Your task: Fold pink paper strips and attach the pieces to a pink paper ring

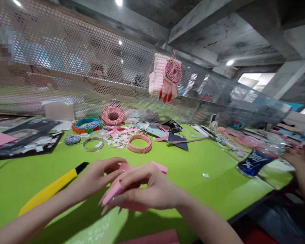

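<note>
Both my hands meet low in the middle, over the green table [205, 189]. My left hand [98, 176] pinches one end of a small folded pink paper piece [159, 166]. My right hand [144, 189] has its fingers closed over the same pink paper, with long nails pointing down-left. Most of the paper is hidden under my right hand's fingers. A yellow utility knife [51, 189] with a black tip lies just left of my left wrist.
Farther back lie a pink paper ring [139, 143], a metal ring [93, 144], paper scraps, a woven pink ring [113, 115] and an orange-blue ring [86, 124]. A pink dreamcatcher [167, 78] hangs on the perforated screen. Another person's hand [296, 156] and a blue bottle [254, 162] sit at right.
</note>
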Motion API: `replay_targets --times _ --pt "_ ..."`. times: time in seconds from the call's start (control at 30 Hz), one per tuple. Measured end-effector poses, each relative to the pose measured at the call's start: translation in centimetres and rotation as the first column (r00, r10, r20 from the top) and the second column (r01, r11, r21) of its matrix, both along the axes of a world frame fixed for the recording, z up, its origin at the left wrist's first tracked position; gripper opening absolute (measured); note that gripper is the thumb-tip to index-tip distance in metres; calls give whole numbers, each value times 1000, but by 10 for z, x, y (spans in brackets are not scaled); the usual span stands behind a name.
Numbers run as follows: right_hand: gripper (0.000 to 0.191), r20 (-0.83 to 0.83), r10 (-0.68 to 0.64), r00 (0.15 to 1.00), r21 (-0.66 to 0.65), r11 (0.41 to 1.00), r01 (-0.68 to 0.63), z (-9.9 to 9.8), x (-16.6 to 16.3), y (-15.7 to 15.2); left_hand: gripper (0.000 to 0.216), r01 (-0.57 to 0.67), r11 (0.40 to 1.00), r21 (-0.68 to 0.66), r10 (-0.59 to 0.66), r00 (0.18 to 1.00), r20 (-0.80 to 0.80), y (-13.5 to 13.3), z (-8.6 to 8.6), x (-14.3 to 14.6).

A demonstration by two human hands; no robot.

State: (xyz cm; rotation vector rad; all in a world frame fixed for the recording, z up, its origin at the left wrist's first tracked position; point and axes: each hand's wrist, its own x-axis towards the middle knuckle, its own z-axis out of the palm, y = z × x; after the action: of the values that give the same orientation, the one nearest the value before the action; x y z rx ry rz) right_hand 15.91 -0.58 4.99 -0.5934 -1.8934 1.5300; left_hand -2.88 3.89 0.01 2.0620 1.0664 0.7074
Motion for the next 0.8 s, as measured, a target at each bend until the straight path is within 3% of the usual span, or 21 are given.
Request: replay_targets --times 0.1,0.17,0.3,0.4,0.57,0.7,0.8 --pt "15 -70 -128 989 -108 987 120 4 4 5 42 -102 985 137 98 995 37 0 8 -5" --pt "13 -92 -197 976 -148 972 182 5 7 7 41 -170 938 303 154 985 78 -5 19 -10" --pt "9 -123 -256 959 -190 954 230 9 10 9 40 -204 725 657 174 978 112 -27 49 -17" --pt "9 -134 -250 959 -186 957 224 10 10 8 35 -113 623 774 153 988 21 -46 62 -18" --pt "8 -133 -260 957 -215 950 228 5 11 8 25 -4 566 825 146 985 -96 -60 63 -14" --pt "10 -219 -351 910 -270 918 289 -3 12 8 28 -61 589 806 146 989 -31 -60 59 -10" --pt "10 -232 -350 908 -266 920 287 -9 9 7 28 -108 590 800 162 987 13 -59 56 -8"
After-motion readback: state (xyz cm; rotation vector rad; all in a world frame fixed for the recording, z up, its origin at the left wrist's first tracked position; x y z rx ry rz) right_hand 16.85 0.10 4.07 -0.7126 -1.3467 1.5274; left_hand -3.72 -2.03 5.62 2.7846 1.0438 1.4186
